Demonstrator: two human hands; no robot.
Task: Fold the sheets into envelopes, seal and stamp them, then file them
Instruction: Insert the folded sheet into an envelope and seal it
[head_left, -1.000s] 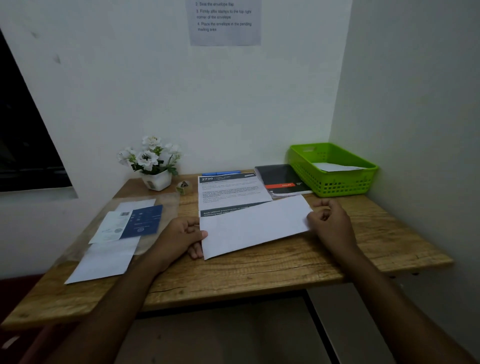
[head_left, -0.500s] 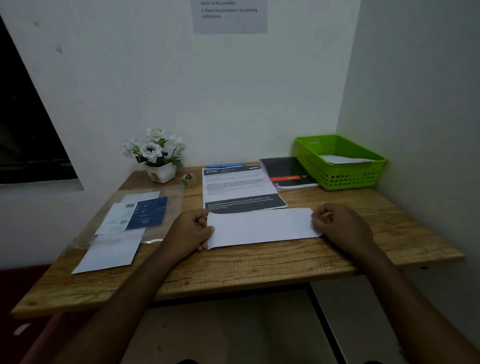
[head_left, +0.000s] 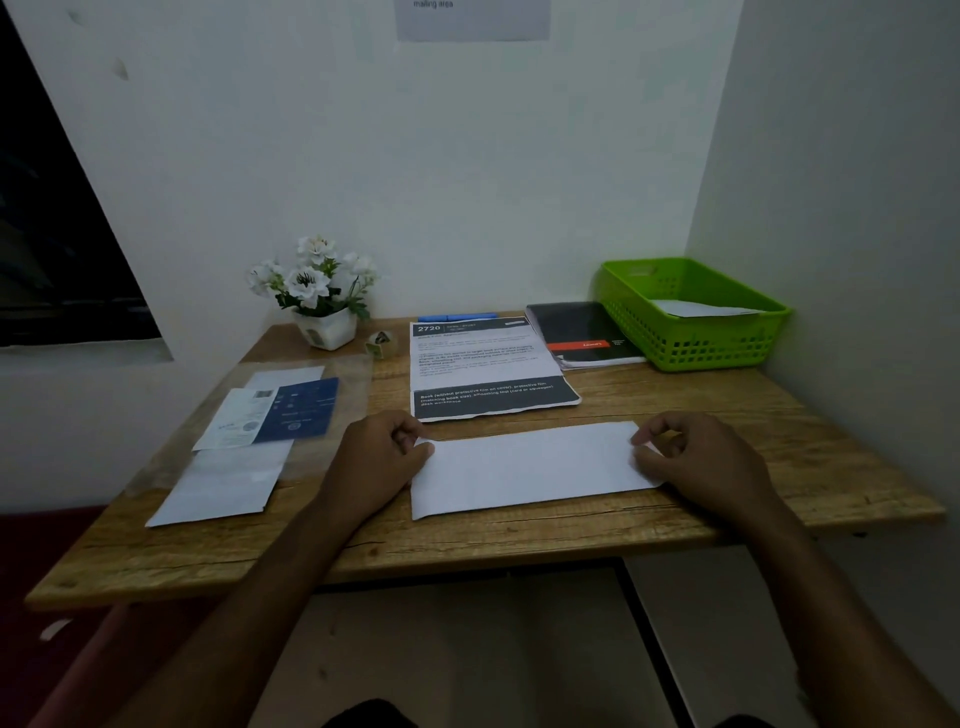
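"At the near middle of the desk (head_left: 467, 545), what lay there?"

"One sheet (head_left: 530, 470), white, folded into a long band. It lay flat on the wood, its long side running left to right."

"And the hands?"

"Two, both on it. The left hand (head_left: 376, 457) pinched the band's far left corner between thumb and curled fingers. The right hand (head_left: 696, 462) had its fingers curled at the far right corner and pinched it the same way."

"What stood beyond the sheet?"

"One printed leaflet (head_left: 488, 364) just behind it, with dark bars at head and foot. Behind that, one blue pen (head_left: 457, 317) lay by the wall. To the right was one black notebook (head_left: 582, 332). Beside that, in the corner, was one green basket (head_left: 696, 338) holding one white paper (head_left: 696, 309)."

"And to the left?"

"One clear sleeve (head_left: 353, 374). With it were one blue card (head_left: 304, 410), one white slip (head_left: 234, 423) and one page (head_left: 291, 375) showing behind the card. Whether they were on the sleeve or inside it, I couldn't tell. One white oblong (head_left: 223, 491) overlapped the sleeve's near end."

"Anything further back?"

"One pot of white flowers (head_left: 324, 299) by the wall. Just beside it was one small roll (head_left: 382, 344), too small to make out. One notice (head_left: 472, 21) hung on the wall above, cut off at the top."
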